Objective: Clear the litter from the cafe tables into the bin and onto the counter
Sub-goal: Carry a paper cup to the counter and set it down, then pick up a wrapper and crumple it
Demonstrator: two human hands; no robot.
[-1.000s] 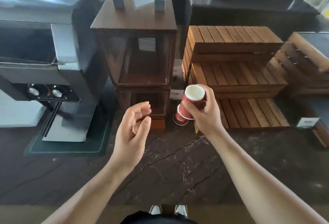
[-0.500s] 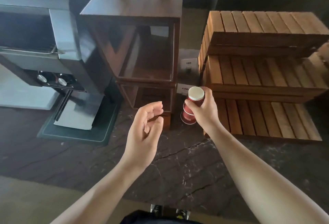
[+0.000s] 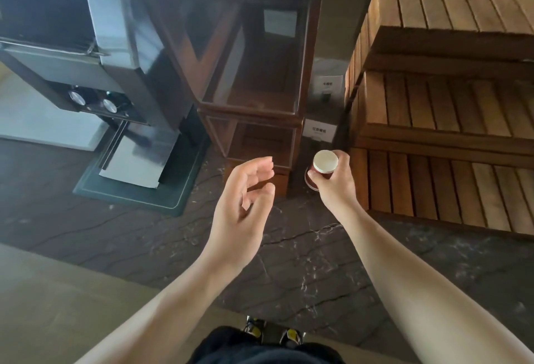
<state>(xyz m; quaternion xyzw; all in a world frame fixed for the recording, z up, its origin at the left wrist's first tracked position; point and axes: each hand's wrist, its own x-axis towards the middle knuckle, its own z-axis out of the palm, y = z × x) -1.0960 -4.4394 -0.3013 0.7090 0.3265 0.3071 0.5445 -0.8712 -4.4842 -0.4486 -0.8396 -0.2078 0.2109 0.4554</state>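
My right hand grips a stack of red paper cups, upside down, with the white base of the top cup facing me. It holds them low over the dark marble counter, in the gap between the wooden display case and the slatted wooden shelves. My left hand hovers to the left of the cups with fingers loosely curled and nothing in it.
A wooden and glass display case stands behind my left hand. Stepped slatted wooden shelves fill the right. A steel machine on a green mat is at the left. Small label cards sit in the gap.
My right hand has carried the cups downward toward the counter in the gap. The view has closed in on the counter. My left hand has stayed open beside them.
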